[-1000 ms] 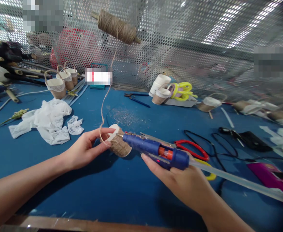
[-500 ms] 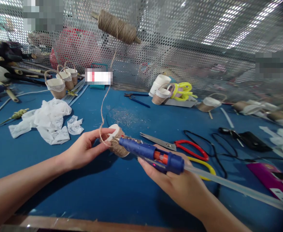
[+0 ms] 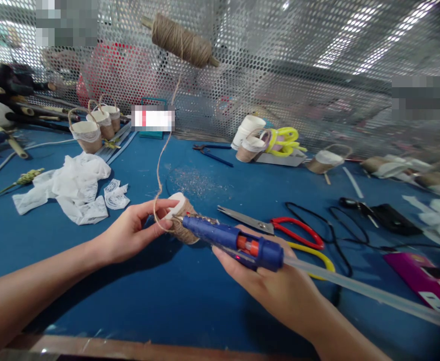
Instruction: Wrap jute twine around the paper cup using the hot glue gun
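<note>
Clamped on a tilted, twine-wrapped cup (image 3: 185,234) just left of frame centre, the left hand (image 3: 134,231) is steadying it while the right hand (image 3: 270,282) is gripping a glue gun (image 3: 220,233) whose nozzle (image 3: 179,218) is pointing near the left fingertips (image 3: 174,203), so a slip could burn them.

Making out no readable text, label, brand, number or sign anywhere, finding the white-and-red patch (image 3: 153,118) at the teal stand (image 3: 151,135) pixelated past reading.
</note>
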Available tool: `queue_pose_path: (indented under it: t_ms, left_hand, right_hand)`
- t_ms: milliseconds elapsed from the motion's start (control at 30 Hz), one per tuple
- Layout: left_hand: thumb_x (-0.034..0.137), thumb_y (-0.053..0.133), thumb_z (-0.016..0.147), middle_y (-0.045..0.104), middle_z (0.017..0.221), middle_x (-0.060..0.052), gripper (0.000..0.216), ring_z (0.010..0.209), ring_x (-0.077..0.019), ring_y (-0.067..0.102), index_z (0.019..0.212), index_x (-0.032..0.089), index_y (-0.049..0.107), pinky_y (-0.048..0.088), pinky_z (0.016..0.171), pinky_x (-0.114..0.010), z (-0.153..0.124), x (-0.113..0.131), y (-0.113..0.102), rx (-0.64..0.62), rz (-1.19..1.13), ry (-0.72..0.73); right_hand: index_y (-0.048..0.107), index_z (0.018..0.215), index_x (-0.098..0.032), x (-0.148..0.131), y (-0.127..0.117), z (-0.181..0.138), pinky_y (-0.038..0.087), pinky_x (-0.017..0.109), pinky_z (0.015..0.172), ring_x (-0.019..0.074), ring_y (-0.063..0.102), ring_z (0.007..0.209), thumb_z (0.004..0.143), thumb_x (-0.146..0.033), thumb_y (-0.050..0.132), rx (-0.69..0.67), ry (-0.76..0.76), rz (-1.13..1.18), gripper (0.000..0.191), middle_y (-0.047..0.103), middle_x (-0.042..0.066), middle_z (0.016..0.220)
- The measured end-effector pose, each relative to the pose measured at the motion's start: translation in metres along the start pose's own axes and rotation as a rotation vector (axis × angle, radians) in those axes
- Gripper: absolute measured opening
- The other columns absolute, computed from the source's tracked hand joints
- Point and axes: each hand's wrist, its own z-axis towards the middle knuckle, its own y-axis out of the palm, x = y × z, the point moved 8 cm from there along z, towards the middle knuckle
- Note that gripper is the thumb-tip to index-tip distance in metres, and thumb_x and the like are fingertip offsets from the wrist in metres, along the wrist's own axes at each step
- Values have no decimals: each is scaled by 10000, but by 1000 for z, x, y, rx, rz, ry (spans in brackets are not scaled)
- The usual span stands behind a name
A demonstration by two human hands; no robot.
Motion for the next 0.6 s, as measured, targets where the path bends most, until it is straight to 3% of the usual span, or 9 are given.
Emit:
queue_pose_path:
  t_ms: [600]
  left_hand:
    - [308, 541, 831, 638, 1165, -87, 364, 1048, -226, 590, 1165, 166, 557, 447, 933, -361, 1, -4, 1, -6, -42, -56]
  right_hand:
    - [636, 709, -235, 1, 3, -3, 464, 224, 462, 114, 525, 439, 838, -225, 493, 7, 0, -38, 192, 584, -33, 527]
